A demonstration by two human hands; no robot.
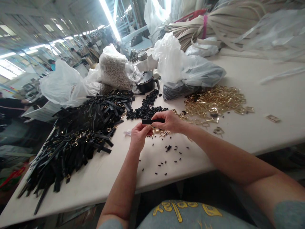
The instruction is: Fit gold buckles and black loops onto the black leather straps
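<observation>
A short black strap (pixel 147 121) lies level between my hands, above the table. My right hand (pixel 172 122) pinches it near its right part, thumb and fingers closed around it. My left hand (pixel 139 135) is closed at its lower left side, thumb and fingertips pressed together against it. Whether a buckle sits on the strap is hidden by my fingers. Just beyond my hands lies a heap of small black rings (pixel 147 112). Gold buckles (pixel 163 133) lie loose under and beside my right hand. Tiny black pieces (pixel 175 161) are scattered on the table nearer to me.
A big pile of black straps with gold buckles (pixel 95 124) covers the table's left side. To the right is a heap of gold buckles (pixel 215 100). Behind stand plastic bags (pixel 115 71), a black lidded pot (pixel 145 83) and bundled beige strips (pixel 228 22). The table's front edge (pixel 202 173) runs before me.
</observation>
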